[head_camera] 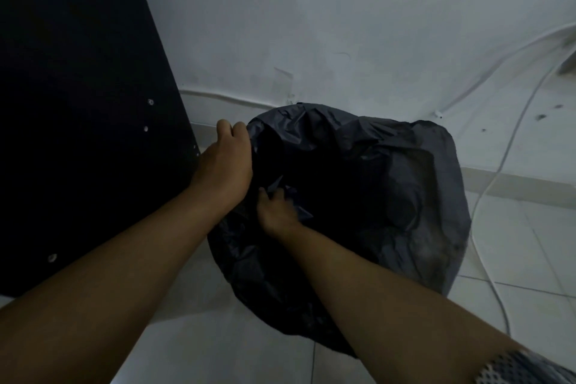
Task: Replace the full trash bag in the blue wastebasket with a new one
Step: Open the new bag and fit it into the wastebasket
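A patterned sleeve (pixel 526 368) shows at the lower right corner, and two bare forearms reach forward from the bottom edge. The right hand (pixel 276 212) is nearer. Its fingers are curled into a fold of the black bag (pixel 389 196) at the near-left part of the mouth, gripping the plastic. The left hand (pixel 229 159) is a little farther and to the left, its fingers hooked over the bag's left edge and holding it. The bag sits low on the tiled floor (pixel 530 243), its mouth spread wide and dark inside. The basket is hidden under the plastic. A dark panel (pixel 78 103) stands just left of the bag. A white cable (pixel 492 184) trails over the floor to the right, and the white wall (pixel 343 25) rises behind.
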Demonstrator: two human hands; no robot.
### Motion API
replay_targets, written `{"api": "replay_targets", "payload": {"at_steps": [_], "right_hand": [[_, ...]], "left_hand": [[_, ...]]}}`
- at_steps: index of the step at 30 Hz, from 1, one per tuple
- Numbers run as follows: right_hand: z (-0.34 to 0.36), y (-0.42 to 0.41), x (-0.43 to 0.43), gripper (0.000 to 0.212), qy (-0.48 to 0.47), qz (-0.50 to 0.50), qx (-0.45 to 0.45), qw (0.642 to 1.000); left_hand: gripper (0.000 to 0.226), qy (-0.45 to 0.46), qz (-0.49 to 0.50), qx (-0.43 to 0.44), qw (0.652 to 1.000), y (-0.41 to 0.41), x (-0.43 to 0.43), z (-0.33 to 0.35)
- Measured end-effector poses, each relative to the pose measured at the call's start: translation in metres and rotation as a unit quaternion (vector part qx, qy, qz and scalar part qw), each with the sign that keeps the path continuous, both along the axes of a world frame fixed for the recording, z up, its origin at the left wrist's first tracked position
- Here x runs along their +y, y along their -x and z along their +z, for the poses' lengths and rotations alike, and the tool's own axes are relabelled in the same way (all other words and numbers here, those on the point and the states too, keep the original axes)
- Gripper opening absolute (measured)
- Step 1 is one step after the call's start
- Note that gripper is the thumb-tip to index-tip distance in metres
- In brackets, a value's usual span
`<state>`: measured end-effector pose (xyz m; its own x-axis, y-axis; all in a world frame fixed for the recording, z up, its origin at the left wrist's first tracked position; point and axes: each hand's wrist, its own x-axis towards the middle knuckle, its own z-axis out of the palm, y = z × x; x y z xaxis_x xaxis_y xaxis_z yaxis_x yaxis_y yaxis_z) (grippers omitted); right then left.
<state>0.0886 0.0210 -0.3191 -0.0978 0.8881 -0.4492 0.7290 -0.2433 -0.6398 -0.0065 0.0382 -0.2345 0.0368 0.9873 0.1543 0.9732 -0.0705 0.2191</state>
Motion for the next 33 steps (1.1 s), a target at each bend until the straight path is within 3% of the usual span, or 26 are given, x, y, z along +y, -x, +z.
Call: {"api": "replay_targets", "payload": {"at_steps": [2, 4, 9, 14, 17, 28, 33], "right_hand": [[0.0, -0.006, 0.01, 0.045, -0.093, 0.017, 0.011, 0.995], [-0.001, -0.011, 0.023, 0.055, -0.089, 0.085, 0.013, 0.992], [0.013, -0.049, 0.067, 0.057, -0.133, 0.197, -0.218, 0.947], [0.024, -0.055, 0.062, 0.047, 0.017, 0.276, -0.287, 0.917], [0.037, -0.078, 0.067, 0.046, 0.036, 0.282, -0.34, 0.896], [0.075, -0.092, 0.069, 0.048, 0.002, 0.345, -0.307, 0.887], [0.102, -0.091, 0.016, 0.071, 0.007, 0.356, -0.251, 0.9]], "left_hand": [[0.018, 0.004, 0.007, 0.001, 1.0, 0.0, 0.001, 0.0], [0.017, 0.005, 0.009, -0.003, 1.0, 0.002, 0.001, -0.001], [0.018, 0.007, 0.016, -0.014, 1.0, 0.01, 0.001, -0.003], [0.024, 0.024, 0.047, -0.011, 0.999, 0.018, 0.006, -0.005], [0.027, 0.034, 0.069, -0.016, 0.997, 0.027, 0.01, -0.009], [0.026, 0.056, 0.151, -0.078, 0.984, 0.043, 0.024, -0.021], [0.025, 0.041, 0.206, -0.2, 0.957, 0.05, 0.032, -0.027]]}}
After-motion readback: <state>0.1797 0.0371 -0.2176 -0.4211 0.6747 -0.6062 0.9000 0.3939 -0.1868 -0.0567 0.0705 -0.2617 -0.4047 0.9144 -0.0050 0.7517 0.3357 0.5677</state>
